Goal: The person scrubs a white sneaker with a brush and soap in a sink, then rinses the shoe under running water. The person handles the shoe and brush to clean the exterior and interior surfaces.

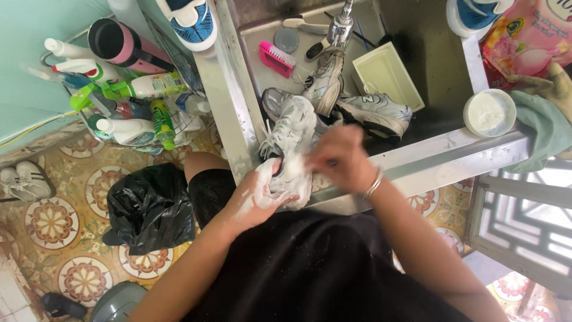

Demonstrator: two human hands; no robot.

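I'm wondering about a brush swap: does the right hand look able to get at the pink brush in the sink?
Probably yes. The right hand is at the soapy sneaker, and the pink brush lies uncovered on the sink floor beyond, with only other sneakers beside the path.

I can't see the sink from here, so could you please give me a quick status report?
Left hand soapy, gripping white sneaker at sink edge. Right hand rubbing its side. More sneakers and pink brush in the sink.

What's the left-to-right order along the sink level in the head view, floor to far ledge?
Pair of white shoes on the floor → rack of cleaning bottles → pink brush → tap → cream rectangular tray → round white tub → green cloth.
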